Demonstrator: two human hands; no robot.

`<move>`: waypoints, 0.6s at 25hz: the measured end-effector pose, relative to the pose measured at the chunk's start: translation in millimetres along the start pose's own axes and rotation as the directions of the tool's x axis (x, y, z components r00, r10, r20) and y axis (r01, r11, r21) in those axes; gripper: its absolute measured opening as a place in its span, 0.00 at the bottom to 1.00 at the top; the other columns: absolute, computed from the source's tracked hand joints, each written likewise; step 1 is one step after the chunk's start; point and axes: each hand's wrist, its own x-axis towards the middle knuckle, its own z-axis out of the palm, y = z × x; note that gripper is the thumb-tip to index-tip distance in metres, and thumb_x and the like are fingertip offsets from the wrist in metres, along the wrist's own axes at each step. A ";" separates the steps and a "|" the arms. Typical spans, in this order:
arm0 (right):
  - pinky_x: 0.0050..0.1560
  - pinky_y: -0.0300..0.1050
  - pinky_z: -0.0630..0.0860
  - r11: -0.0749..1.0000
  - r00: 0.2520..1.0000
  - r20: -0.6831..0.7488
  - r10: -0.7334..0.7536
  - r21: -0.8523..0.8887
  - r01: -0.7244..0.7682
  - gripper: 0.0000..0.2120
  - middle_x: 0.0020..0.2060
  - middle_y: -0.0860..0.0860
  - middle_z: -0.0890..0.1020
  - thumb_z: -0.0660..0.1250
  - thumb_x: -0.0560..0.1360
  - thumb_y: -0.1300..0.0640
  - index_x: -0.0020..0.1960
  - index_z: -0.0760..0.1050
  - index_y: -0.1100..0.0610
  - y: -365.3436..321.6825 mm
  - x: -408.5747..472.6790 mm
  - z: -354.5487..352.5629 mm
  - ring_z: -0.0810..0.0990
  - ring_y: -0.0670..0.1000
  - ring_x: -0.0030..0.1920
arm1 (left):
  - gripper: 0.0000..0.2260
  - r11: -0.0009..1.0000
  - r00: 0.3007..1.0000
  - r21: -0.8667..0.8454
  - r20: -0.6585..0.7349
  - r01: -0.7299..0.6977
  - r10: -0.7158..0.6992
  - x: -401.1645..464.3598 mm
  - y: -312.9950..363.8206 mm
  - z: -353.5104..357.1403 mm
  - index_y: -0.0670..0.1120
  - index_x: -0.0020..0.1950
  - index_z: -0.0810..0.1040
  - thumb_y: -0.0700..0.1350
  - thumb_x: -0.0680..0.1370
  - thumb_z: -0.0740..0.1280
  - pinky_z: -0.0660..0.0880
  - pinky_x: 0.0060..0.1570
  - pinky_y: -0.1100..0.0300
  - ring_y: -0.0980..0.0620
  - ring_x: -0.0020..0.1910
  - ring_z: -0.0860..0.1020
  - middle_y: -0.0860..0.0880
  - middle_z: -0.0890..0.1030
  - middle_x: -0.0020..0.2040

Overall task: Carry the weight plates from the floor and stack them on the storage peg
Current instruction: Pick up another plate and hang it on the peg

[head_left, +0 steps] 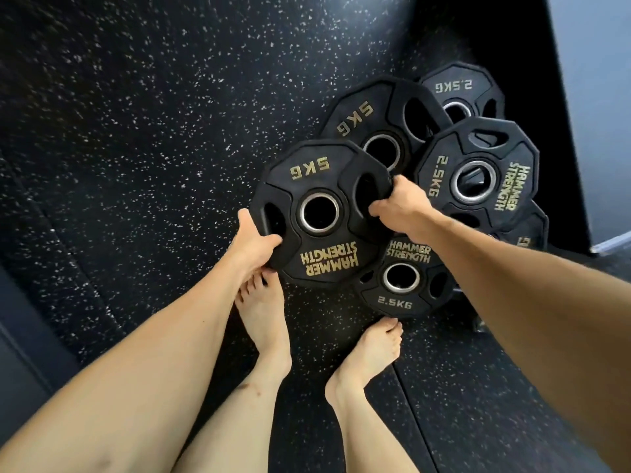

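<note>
While the person is bending over the speckled black floor (136, 131), both hands are holding one 5 kg plate (321, 213) in the middle of the frame. The left hand (254, 242) is wrapping its grip around the plate's lower-left rim, with the thumb lying over the face beside a handle slot. The right hand (397, 208) is closing its grip on the right rim, fingers hooked through the slot there. Whether the plate is clear of the floor cannot be told. Just above and right of it, a second 5 kg plate (368, 117) is lying flat, and three 2.5 kg plates are lying around it: one at upper right (454, 85), one at right (478, 179), one below centre (401, 285). Two bare feet (266, 319) are standing at lower centre, toes nearly touching the plates.
</note>
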 end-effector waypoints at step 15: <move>0.48 0.49 0.78 0.786 0.997 0.073 -0.007 0.617 -0.040 0.16 0.56 0.55 0.79 0.65 0.76 0.62 0.62 0.67 0.55 10.3 -337.3 -85.8 0.79 0.55 0.54 | 0.15 0.855 0.996 -0.513 0.079 0.071 -0.035 -336.3 17.0 -117.2 0.49 0.47 0.77 0.29 0.70 0.64 0.78 0.49 0.49 0.45 0.47 0.79 0.47 0.81 0.43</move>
